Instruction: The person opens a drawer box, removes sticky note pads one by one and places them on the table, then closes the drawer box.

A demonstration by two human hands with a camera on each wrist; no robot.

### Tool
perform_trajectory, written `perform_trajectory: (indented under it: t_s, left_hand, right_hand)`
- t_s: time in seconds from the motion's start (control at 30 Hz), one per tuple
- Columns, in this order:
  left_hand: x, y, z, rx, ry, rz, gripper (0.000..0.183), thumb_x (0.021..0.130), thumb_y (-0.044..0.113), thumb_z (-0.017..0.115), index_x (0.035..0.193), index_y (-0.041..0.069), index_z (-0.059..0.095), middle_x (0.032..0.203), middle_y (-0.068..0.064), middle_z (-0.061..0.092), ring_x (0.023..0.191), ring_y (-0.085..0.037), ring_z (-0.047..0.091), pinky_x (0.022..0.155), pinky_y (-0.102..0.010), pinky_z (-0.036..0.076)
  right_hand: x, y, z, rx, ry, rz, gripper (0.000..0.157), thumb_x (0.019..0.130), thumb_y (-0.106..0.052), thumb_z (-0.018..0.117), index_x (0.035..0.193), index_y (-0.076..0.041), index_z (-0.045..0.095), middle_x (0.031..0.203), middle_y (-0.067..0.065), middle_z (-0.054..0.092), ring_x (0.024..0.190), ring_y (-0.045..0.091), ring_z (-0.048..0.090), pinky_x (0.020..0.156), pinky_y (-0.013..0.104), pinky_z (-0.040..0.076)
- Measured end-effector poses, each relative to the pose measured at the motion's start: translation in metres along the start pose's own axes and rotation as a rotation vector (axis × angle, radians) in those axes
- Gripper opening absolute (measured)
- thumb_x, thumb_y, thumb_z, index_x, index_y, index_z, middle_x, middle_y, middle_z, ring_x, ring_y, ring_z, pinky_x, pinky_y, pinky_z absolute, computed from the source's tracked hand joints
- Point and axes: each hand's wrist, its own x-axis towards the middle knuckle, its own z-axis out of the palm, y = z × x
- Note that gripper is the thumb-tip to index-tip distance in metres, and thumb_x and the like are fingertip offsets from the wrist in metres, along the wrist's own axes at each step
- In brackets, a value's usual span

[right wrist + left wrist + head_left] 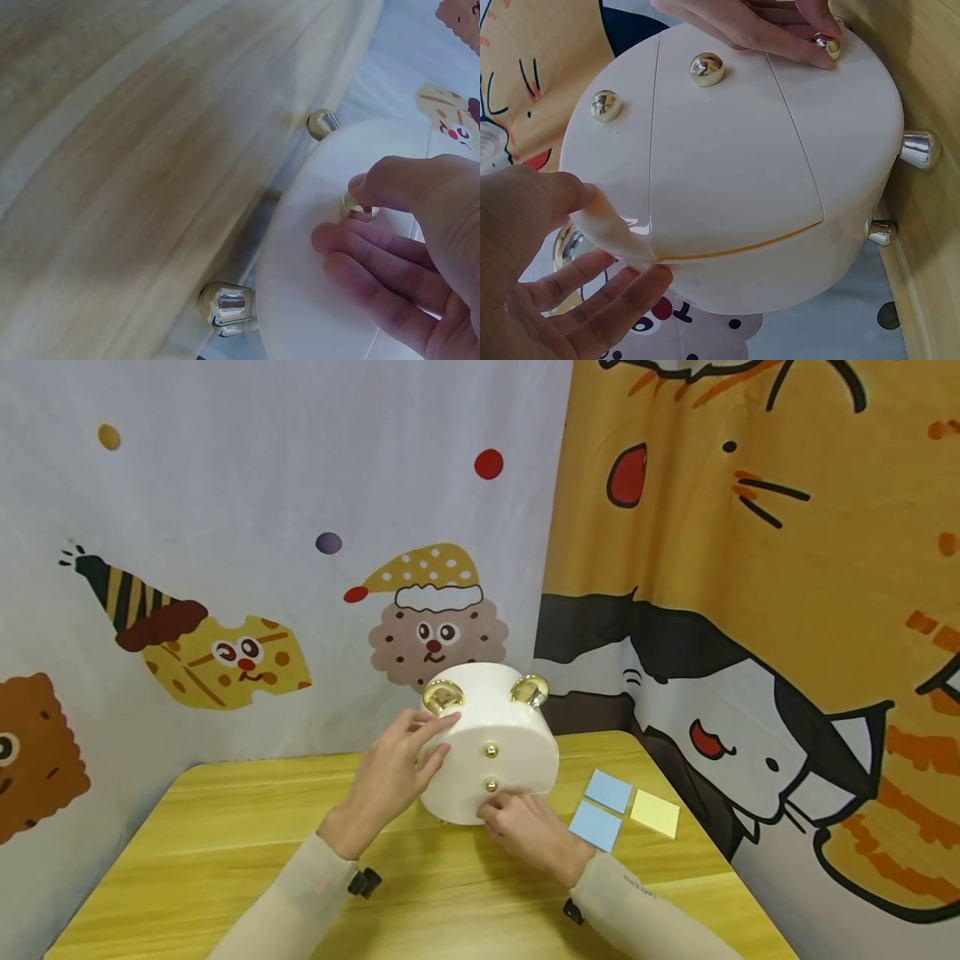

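"Both hands are on one thing, right? What are they doing?"

"The left hand (390,774) rests against it with fingers loosely extended, thumb on the front face and fingertips by the upper rim. The right hand (528,831) pinches the bottom knob (826,45) between thumb and finger."

"And the thing itself?"

"A glossy white box (517,764) with a rounded outline and a flat front. Two shiny gold ears (442,693) sit on top, one at either side."

"Any other knobs?"

"A top knob (491,750) and a middle knob (491,786), round and gold like the lowest, all in a row down the front. Thin seams split that face into three sections, and an orange-gold line edges one end of the middle one. Its short feet (919,150) are metallic and taper."

"Where does it lie relative to the hands?"

"Between them and just beyond, standing on the yellow wood-grain table (247,827). The left hand meets its upper left side; the right is low on the front, near two blue pads (595,825) and a yellow pad (655,814) on the right."
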Motion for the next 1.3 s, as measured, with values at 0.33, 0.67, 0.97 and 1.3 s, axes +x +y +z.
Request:
perform_trajectory:
  t_s: [0.33,0.67,0.97,1.3]
  left_hand:
    - [0.001,0.000,0.000,-0.005,0.003,0.005,0.052,0.106,0.018,0.089,0.156,0.025,0.077,0.133,-0.012,0.074,0.103,-0.023,0.079,0.066,-0.028,0.060]
    - [0.002,0.001,0.000,-0.005,-0.004,0.002,0.052,0.107,0.018,0.088,0.157,0.026,0.076,0.133,-0.011,0.074,0.109,-0.024,0.080,0.071,-0.033,0.064]
    - [0.001,0.000,-0.001,-0.008,-0.011,-0.007,0.053,0.107,0.018,0.088,0.158,0.025,0.076,0.133,-0.011,0.073,0.106,-0.024,0.079,0.068,-0.028,0.060]
    - [0.001,-0.001,0.000,-0.008,0.003,0.017,0.052,0.106,0.017,0.089,0.156,0.024,0.077,0.132,-0.010,0.073,0.103,-0.022,0.078,0.066,-0.026,0.058]
  right_hand:
    - [0.002,-0.004,-0.004,-0.046,-0.019,-0.002,0.012,0.097,-0.009,0.091,0.098,-0.019,0.084,0.093,-0.003,0.080,0.079,0.011,0.074,0.059,0.023,0.057]
    - [-0.006,-0.006,-0.007,-0.050,-0.018,-0.031,0.016,0.101,-0.011,0.087,0.094,-0.019,0.076,0.087,-0.005,0.072,0.067,0.009,0.064,0.054,0.023,0.046]
    - [-0.015,-0.015,-0.014,-0.045,-0.013,-0.070,0.011,0.101,-0.011,0.088,0.102,-0.018,0.079,0.089,-0.006,0.075,0.065,0.007,0.064,0.052,0.021,0.045]
    - [-0.024,-0.023,-0.021,-0.083,0.063,-0.140,0.011,0.099,-0.007,0.087,0.101,-0.015,0.079,0.088,-0.004,0.075,0.065,0.010,0.069,0.052,0.025,0.052]
